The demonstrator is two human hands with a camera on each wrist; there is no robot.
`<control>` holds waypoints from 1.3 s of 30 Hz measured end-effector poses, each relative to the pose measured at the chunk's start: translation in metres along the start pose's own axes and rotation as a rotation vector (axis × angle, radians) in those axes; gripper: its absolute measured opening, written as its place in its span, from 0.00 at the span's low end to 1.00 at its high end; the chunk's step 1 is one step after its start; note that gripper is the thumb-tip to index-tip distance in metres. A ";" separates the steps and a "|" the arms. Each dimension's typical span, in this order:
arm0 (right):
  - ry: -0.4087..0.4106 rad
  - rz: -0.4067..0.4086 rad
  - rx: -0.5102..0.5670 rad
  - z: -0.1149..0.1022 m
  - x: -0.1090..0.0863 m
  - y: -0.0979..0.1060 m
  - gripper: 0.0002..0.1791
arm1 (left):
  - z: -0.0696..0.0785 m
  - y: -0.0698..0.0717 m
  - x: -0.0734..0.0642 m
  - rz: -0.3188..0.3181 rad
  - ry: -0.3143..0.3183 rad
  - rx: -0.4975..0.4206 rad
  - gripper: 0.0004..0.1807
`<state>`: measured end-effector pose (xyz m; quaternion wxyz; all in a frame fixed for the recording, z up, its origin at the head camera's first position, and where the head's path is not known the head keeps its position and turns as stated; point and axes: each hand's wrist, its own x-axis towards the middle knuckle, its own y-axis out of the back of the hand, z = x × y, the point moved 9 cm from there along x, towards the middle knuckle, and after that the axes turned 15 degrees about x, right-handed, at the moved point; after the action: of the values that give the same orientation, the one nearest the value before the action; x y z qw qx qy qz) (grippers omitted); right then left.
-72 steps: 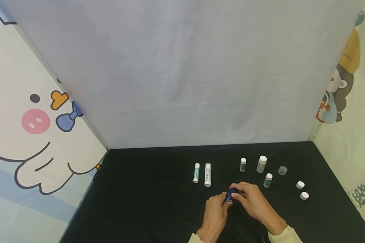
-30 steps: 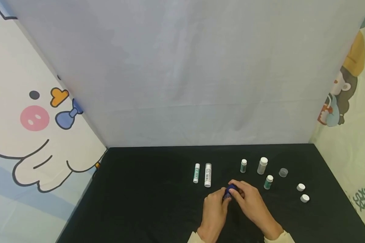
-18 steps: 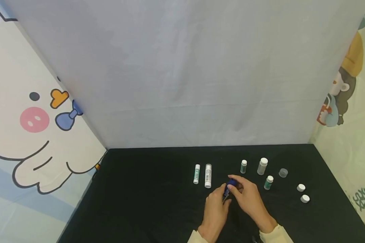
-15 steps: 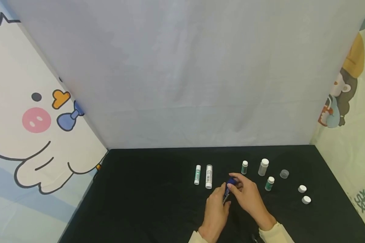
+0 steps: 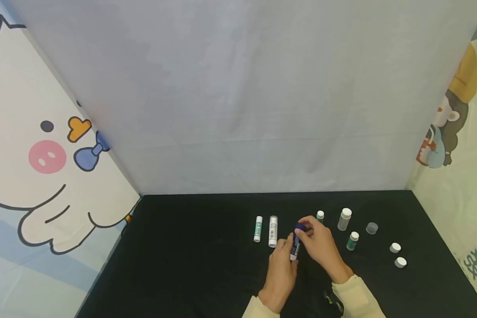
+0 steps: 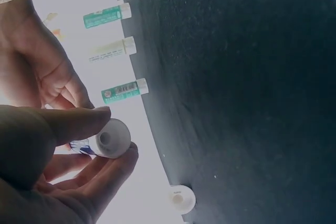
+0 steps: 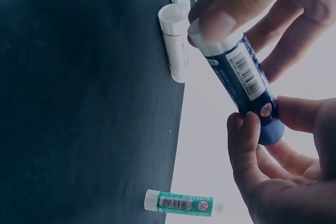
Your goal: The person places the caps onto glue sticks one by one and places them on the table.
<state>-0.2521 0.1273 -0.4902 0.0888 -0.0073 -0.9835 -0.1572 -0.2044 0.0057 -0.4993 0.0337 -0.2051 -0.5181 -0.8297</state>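
Observation:
Both hands hold a dark blue glue stick (image 5: 295,247) with a white end and a blue cap. In the right wrist view the left thumb presses the white end of the glue stick (image 7: 239,74), and a barcode shows on its side. My left hand (image 5: 278,278) grips that lower white end; its thumb and fingers also show around it in the left wrist view. My right hand (image 5: 322,247) pinches the blue cap (image 7: 271,131) between thumb and fingertips. The stick leans between the hands, above the black table (image 5: 198,265).
Left of the hands stand a green glue stick (image 5: 258,229) and a larger white one (image 5: 273,231). On the right are two green sticks (image 5: 320,214) (image 5: 353,240), a white one (image 5: 344,219), a clear cap (image 5: 371,228) and two white caps (image 5: 395,247) (image 5: 400,262).
Both hands have shifted slightly away from the body, the right one more. The blue glue stick has come more upright, so more of its label and its white end show between the hands.

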 end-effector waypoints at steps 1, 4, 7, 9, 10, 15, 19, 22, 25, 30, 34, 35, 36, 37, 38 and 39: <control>-0.001 -0.001 -0.002 0.000 0.001 -0.001 0.13 | -0.001 -0.001 0.001 0.011 -0.008 0.000 0.36; -0.001 -0.004 -0.010 -0.001 0.006 -0.003 0.13 | -0.010 -0.019 0.002 0.057 -0.039 0.024 0.37; -0.006 -0.013 -0.018 0.000 0.012 -0.006 0.13 | -0.014 -0.025 0.005 0.056 -0.027 0.036 0.38; -0.016 -0.014 -0.023 0.003 0.015 -0.008 0.13 | -0.010 -0.016 0.008 0.029 0.008 0.023 0.37; -0.020 -0.012 -0.026 0.004 0.016 -0.008 0.13 | -0.007 -0.010 0.009 0.013 0.028 0.016 0.36; -0.026 0.011 -0.054 0.008 0.025 -0.010 0.12 | -0.002 -0.004 0.015 -0.027 0.079 0.061 0.32; -0.016 0.016 -0.088 0.007 0.031 -0.012 0.12 | 0.001 -0.005 0.019 -0.029 0.075 0.128 0.30; -0.006 0.016 -0.114 0.008 0.035 -0.015 0.12 | 0.003 -0.006 0.022 -0.012 0.061 0.161 0.29; 0.003 0.018 -0.128 0.010 0.039 -0.017 0.12 | 0.004 -0.008 0.025 0.007 0.052 0.187 0.26; -0.015 0.015 -0.147 0.016 0.044 -0.021 0.12 | 0.005 -0.011 0.029 0.012 0.058 0.226 0.23; -0.034 0.006 -0.152 0.021 0.047 -0.025 0.13 | 0.004 -0.014 0.030 0.030 0.066 0.255 0.21; -0.039 0.004 -0.150 0.022 0.048 -0.026 0.14 | 0.004 -0.014 0.030 0.036 0.067 0.263 0.20; -0.041 0.002 -0.150 0.023 0.048 -0.027 0.15 | 0.004 -0.015 0.030 0.043 0.066 0.272 0.19; -0.040 0.002 -0.149 0.024 0.048 -0.028 0.15 | 0.004 -0.015 0.030 0.049 0.067 0.281 0.19; -0.037 0.002 -0.149 0.024 0.048 -0.028 0.16 | 0.004 -0.016 0.030 0.051 0.068 0.295 0.19; -0.032 0.000 -0.147 0.024 0.048 -0.029 0.16 | 0.004 -0.017 0.030 0.056 0.069 0.308 0.19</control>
<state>-0.3049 0.1067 -0.5133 0.0723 -0.0163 -0.9706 -0.2289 -0.2348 0.0218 -0.5008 0.1056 -0.1833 -0.6317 -0.7458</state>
